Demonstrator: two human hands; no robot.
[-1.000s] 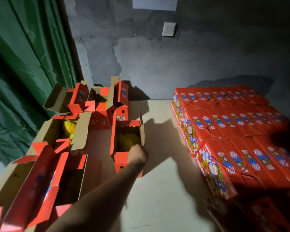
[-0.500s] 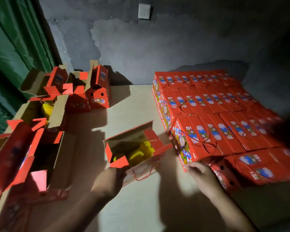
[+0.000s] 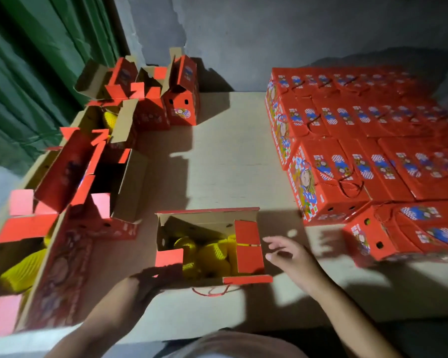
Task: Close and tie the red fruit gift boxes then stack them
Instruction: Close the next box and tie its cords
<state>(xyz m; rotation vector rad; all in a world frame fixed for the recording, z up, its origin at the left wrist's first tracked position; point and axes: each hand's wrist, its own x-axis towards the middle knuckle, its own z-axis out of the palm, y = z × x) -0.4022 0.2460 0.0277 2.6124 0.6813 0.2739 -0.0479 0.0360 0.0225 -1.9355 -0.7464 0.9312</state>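
An open red gift box (image 3: 248,251) sits in front of me on the table, flaps up, with fruit in yellow foam nets (image 3: 207,257) inside. A red cord handle (image 3: 212,291) hangs from its near side. My left hand (image 3: 145,282) grips the box's near left corner, in shadow. My right hand (image 3: 287,251) hovers just right of the box's right flap, fingers spread, holding nothing. A block of closed, tied red boxes (image 3: 373,151) fills the right side, with one more closed box (image 3: 411,228) at its near edge.
Several open red boxes (image 3: 93,164) with raised flaps crowd the left side, some showing yellow-netted fruit. A green curtain (image 3: 31,73) hangs at the left and a grey wall (image 3: 269,34) stands behind. The beige table (image 3: 230,151) shows between the two groups.
My left hand has pulled the open box from the left group toward me and turned it square to the table edge. My right hand has moved from the closed stack toward the box's right flap.
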